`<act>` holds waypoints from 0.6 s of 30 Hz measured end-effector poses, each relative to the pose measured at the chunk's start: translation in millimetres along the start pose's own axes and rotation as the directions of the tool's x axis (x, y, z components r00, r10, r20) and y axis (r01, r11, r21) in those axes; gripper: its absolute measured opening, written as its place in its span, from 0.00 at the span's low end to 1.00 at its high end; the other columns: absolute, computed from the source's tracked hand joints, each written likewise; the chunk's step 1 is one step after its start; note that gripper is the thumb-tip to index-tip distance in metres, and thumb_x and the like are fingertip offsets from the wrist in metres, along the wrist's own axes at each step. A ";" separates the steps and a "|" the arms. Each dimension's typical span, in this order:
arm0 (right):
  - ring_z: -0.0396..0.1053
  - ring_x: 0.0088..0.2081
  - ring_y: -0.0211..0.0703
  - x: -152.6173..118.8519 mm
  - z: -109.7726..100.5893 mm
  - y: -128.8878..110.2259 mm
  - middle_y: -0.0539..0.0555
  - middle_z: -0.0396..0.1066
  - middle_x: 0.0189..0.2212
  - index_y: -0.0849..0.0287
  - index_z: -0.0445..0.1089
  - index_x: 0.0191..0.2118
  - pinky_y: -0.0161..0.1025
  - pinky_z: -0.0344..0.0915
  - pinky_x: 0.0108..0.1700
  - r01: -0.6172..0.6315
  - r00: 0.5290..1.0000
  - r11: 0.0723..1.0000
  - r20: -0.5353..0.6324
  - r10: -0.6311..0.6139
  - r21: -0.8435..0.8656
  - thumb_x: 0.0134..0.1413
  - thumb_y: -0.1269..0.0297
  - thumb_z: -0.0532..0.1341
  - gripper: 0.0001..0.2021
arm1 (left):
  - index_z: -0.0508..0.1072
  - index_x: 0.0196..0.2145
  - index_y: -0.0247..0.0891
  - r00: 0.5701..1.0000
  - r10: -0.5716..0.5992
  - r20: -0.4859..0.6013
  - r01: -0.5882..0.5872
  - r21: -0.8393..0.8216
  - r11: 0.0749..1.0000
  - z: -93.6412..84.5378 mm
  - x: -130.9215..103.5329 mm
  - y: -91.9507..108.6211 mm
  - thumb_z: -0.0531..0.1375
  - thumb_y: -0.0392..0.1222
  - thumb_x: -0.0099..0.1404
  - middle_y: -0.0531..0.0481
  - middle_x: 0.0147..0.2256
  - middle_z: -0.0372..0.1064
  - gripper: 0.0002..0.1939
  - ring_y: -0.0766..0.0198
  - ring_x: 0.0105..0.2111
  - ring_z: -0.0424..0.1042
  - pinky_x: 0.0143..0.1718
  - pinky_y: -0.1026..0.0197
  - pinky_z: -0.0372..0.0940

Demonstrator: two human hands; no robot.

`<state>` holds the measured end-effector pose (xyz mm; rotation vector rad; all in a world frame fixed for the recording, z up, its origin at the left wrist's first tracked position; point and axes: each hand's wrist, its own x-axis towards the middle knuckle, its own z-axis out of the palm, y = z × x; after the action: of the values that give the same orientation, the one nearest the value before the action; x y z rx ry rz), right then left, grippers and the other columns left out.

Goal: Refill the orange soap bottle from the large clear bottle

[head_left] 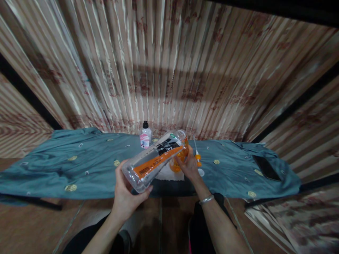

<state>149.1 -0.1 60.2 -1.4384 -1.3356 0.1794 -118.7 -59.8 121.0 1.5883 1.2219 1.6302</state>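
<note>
My left hand [129,192] is wrapped round the base of a large clear plastic bottle [150,162] with an orange and black label. The bottle is tilted, its neck up and to the right. My right hand [190,165] grips an orange bottle [176,165], which stands partly hidden behind the clear one. The two bottle tops are close together; whether they touch I cannot tell. Under them lies a white paper sheet [169,175]. Just right of my right hand, an orange pump head [198,158] with a thin tube and a white round cap [201,173] rest on the cloth.
A small clear bottle with a black cap and pink label [145,137] stands at the back of the cloth-covered table [92,165]. A dark phone [266,167] lies at the right end. Behind hangs a pleated curtain [159,70], with dark frame bars on both sides.
</note>
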 end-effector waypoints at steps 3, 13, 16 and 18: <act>0.78 0.57 0.67 2.2 -1.0 -1.7 0.68 0.78 0.57 0.60 0.62 0.69 0.62 0.76 0.58 -0.003 1.000 1.000 0.007 0.003 -0.013 0.56 0.45 0.69 0.41 | 0.65 0.56 0.42 1.000 0.010 0.003 -0.010 0.000 1.000 -0.3 1.8 1.8 0.75 0.49 0.45 0.45 0.50 0.72 0.42 0.48 0.50 0.80 0.50 0.47 0.77; 0.77 0.58 0.64 1.2 3.9 -8.5 0.63 0.79 0.53 0.55 0.67 0.64 0.65 0.73 0.62 0.023 1.000 0.998 -0.009 -0.023 -0.064 0.56 0.48 0.65 0.32 | 0.66 0.59 0.42 0.996 0.094 0.003 -0.094 0.062 0.994 -4.9 -1.7 -6.9 0.75 0.50 0.49 0.44 0.50 0.72 0.42 0.49 0.47 0.80 0.48 0.49 0.77; 0.77 0.57 0.64 0.2 5.0 -10.0 0.64 0.79 0.52 0.57 0.67 0.63 0.64 0.73 0.62 0.013 1.000 0.998 -0.009 -0.013 -0.054 0.56 0.49 0.65 0.32 | 0.66 0.58 0.41 0.996 0.093 -0.005 -0.092 0.065 0.994 -5.4 -0.3 -3.8 0.75 0.50 0.47 0.45 0.49 0.72 0.42 0.49 0.47 0.80 0.47 0.48 0.78; 0.78 0.56 0.64 -0.3 5.2 -11.3 0.64 0.79 0.52 0.57 0.66 0.63 0.63 0.75 0.60 -0.005 1.000 0.999 -0.001 0.005 -0.042 0.57 0.49 0.64 0.31 | 0.66 0.56 0.41 0.997 0.075 -0.012 -0.074 0.069 0.995 -5.0 0.9 0.1 0.75 0.49 0.46 0.45 0.48 0.72 0.42 0.49 0.46 0.80 0.46 0.48 0.78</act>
<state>138.5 -0.1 66.6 -1.4768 -1.3424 0.1553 -123.6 -60.1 122.2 1.6856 1.2520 1.6645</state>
